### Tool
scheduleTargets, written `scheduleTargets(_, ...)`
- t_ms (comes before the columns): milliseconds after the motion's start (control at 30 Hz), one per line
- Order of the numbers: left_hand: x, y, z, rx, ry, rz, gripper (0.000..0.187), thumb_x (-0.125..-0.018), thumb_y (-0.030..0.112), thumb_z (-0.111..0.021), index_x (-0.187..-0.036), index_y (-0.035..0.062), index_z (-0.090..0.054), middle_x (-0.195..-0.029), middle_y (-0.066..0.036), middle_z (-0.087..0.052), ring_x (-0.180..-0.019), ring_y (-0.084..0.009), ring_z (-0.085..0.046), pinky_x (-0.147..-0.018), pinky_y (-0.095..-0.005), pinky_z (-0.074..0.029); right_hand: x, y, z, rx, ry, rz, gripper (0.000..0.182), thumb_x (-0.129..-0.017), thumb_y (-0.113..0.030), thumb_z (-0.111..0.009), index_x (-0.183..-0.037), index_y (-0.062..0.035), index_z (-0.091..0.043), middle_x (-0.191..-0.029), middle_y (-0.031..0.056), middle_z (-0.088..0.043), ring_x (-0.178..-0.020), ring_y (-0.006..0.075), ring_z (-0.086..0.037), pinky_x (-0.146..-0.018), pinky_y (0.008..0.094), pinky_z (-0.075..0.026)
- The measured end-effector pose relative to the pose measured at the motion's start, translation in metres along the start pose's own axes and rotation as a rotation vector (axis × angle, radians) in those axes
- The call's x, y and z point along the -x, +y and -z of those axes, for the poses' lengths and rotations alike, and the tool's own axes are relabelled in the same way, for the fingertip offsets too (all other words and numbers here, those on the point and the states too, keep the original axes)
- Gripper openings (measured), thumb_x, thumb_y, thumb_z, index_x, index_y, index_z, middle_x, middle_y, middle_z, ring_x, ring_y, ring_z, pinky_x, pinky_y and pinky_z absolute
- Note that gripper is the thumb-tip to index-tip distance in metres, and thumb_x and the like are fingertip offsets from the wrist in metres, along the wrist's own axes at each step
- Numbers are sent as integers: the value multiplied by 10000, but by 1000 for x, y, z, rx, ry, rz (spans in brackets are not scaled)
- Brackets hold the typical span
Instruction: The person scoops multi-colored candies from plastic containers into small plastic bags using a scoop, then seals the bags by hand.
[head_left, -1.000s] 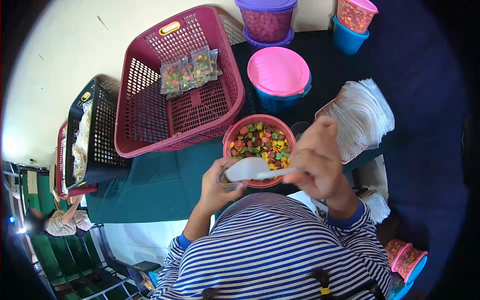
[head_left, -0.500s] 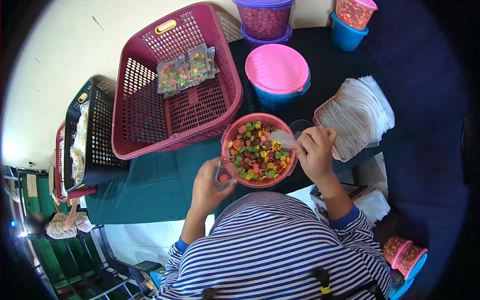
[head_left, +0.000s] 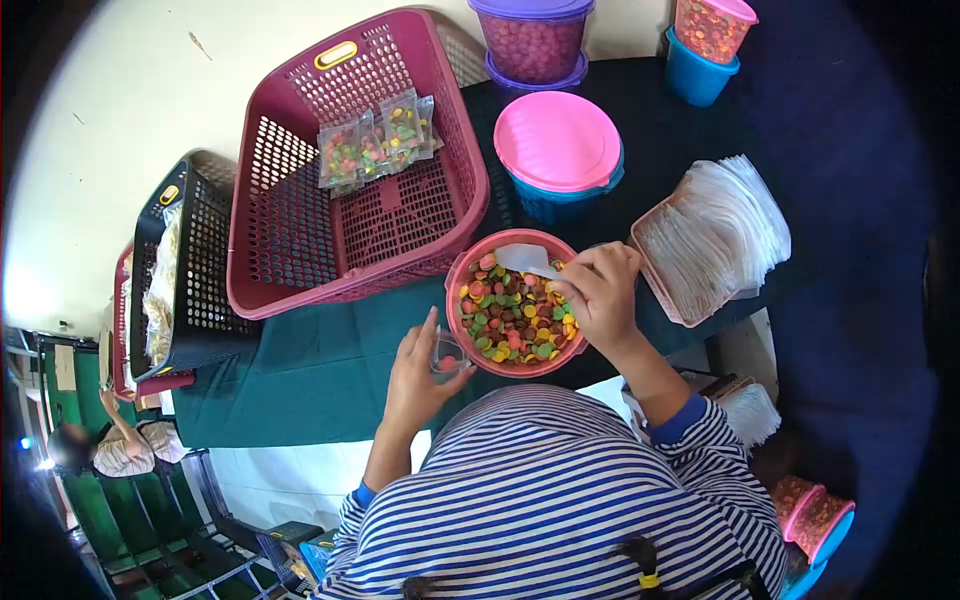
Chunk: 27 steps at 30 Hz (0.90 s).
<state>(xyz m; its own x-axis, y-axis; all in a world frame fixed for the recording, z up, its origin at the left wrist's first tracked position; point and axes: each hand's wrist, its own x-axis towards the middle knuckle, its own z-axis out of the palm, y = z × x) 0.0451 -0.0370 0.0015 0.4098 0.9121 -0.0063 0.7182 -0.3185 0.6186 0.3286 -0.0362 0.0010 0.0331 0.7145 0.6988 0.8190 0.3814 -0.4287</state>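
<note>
A pink tub [head_left: 452, 300] of red, green, yellow and brown button-shaped candies [head_left: 512, 312] stands in front of me. My right hand [head_left: 603, 290] is closed over its right side, pinching a white plastic scoop [head_left: 525, 260] whose flat end lies over the candies at the far rim. At the tub's left side, my left hand [head_left: 415, 380] curves thumb and fingers around a small clear plastic cup [head_left: 447, 346]. A reddish candy [head_left: 449, 363] shows inside the cup. The right hand's fingers hide the scoop's handle end.
A maroon basket [head_left: 355, 285] with several filled candy bags [head_left: 378, 145] stands left of a pink-lidded blue tub [head_left: 557, 140]. Clear bags [head_left: 715, 235] fill a tray at right. A black basket [head_left: 195, 270] stands far left; another person [head_left: 125, 450] is beyond the table.
My right hand has moved left over the tub, and the scoop has shifted left and toward the far rim. The fingers of my left hand have straightened a little around the clear cup.
</note>
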Motion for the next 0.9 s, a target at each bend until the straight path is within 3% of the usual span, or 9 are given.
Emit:
scheduleTargets(67,0,-1,1,-18,-16,-12,879,-721,212,-840,-1433,-5,-373,-1138,-201,-586,-1059,-361,-591,-908,-426,-512,-4,1,-7,-10,-15,-1,145,-759,-264,-768,-799,-151,-686,-834,-34,-567,-843,200,-504,-820,417,-310)
scheduleTargets(167,3,-6,-6,97,22,69,841,-724,130,-824,-1409,1,-353,-1198,-184,-606,-1105,-306,-608,-890,-411,-519,-7,2,-17,-24,-25,5,140,-769,-265,-761,-799,-151,-686,-826,-33,-565,-841,196,-506,-820,412,-307)
scheduleTargets(300,6,-14,-14,158,47,103,777,-739,118,-816,-1362,-1,-367,-1209,-203,-600,-1116,-319,-611,-900,-408,-520,-8,4,-23,-26,-51,-9,139,-776,-266,-755,-802,-148,-687,-813,-36,-564,-837,193,-509,-816,408,-304)
scheduleTargets(567,1,0,-5,94,-45,168,688,-760,245,-815,-1281,-18,-451,-1204,-241,-592,-1111,-384,-598,-879,-438,-509,-4,6,-37,-28,-69,-58,146,-796,-272,-740,-801,-140,-677,-772,-26,-585,-808,191,-528,-813,407,-310)
scheduleTargets(667,2,-3,-11,96,-38,173,684,-743,194,-816,-1297,0,-464,-1106,-180,-594,-1045,-315,-615,-851,-396,-517,-1,9,-40,-60,-73,-111,152,-812,-274,-729,-797,-137,-666,-741,-22,-592,-785,190,-541,-819,413,-315)
scheduleTargets(900,1,-1,-9,123,-39,193,665,-744,187,-808,-1286,-5,-474,-1105,-189,-603,-1041,-315,-615,-838,-397,-518,17,5,-29,-130,-256,-108,159,-798,-254,-748,-801,-127,-651,-722,-20,-595,-777,189,-551,-818,426,-327)
